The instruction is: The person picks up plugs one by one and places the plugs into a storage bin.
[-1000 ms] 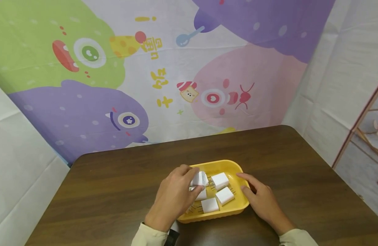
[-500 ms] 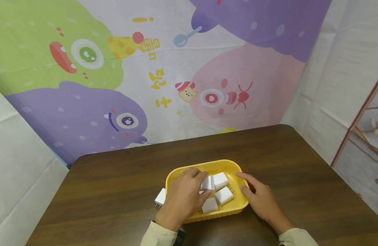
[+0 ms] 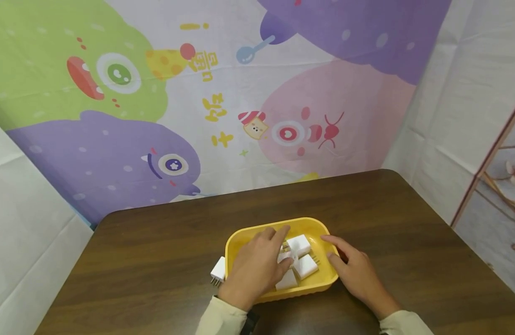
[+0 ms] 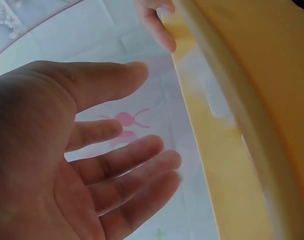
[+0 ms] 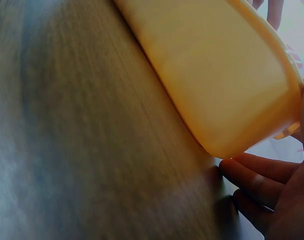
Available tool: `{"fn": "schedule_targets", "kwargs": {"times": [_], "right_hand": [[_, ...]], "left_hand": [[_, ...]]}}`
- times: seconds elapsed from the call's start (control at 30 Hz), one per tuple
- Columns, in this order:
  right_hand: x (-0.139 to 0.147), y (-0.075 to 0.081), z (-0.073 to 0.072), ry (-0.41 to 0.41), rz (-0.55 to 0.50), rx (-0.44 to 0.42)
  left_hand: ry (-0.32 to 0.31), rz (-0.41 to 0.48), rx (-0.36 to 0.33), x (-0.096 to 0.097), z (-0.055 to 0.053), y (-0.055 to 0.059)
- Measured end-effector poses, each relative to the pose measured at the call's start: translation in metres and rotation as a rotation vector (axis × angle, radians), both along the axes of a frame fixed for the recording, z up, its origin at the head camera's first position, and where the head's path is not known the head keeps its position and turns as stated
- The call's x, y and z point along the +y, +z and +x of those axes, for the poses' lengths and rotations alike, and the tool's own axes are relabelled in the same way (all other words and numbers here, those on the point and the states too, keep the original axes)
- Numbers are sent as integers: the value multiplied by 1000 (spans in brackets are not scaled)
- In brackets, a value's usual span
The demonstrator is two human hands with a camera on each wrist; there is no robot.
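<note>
A yellow plastic tray (image 3: 324, 273) on the table holds several white wall chargers (image 3: 306, 266) with metal prongs. My left hand (image 3: 257, 265) hovers over the tray's left half and hides part of it. In the left wrist view its fingers (image 4: 137, 160) and thumb are spread, with nothing held. One blurred white charger (image 3: 286, 256) shows just beyond the left thumb. At the tray's right end my right hand (image 3: 358, 272) grips the rim, thumb over the edge and fingers (image 5: 262, 185) against the outer wall.
Another white charger (image 3: 218, 269) lies on the dark wooden table (image 3: 157, 260), just outside the tray's left end, prongs toward the front. Behind the table hangs a cartoon-printed cloth (image 3: 224, 93), with pale side panels left and right.
My left hand has moved right over the tray and let go of the charger it pinched. The charger outside the tray has come into sight. My right hand has stayed put.
</note>
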State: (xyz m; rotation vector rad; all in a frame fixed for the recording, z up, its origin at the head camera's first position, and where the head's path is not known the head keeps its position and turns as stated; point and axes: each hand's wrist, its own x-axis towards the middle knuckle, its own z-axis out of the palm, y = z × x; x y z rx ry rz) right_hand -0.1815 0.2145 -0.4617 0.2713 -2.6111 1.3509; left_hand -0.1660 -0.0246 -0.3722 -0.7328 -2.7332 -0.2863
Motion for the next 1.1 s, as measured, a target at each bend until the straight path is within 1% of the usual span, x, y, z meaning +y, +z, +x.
{"fn": "schedule_targets", "kwargs": {"times": [0.1,0.27,0.43,0.57,0.7,0.93,1.03,1.1], "right_hand": [[0,-1,0,-1,1,2],[0,-2,-1,0,-2,3],[0,-3,0,0,2,-3],[0,-3,0,-2,-2,1],[-1,-3,0,-1,-10,4],[-1,-1,0,5,0,-5],[-1,-2,0,0,4,-14],[-1,-2,-1,-5,10,-14]], "left_hand": [[6,17,14,-2,0,0],[11,-16,51,-5,0,-1],[7,-41,46,-5,1,-2],[9,-34,38,-7,2,-2],[20,-15,35,-12,2,-1],[79,43,54,-27,1,2],[89,78,82,-34,1,3],[88,107,113,-39,1,3]]}}
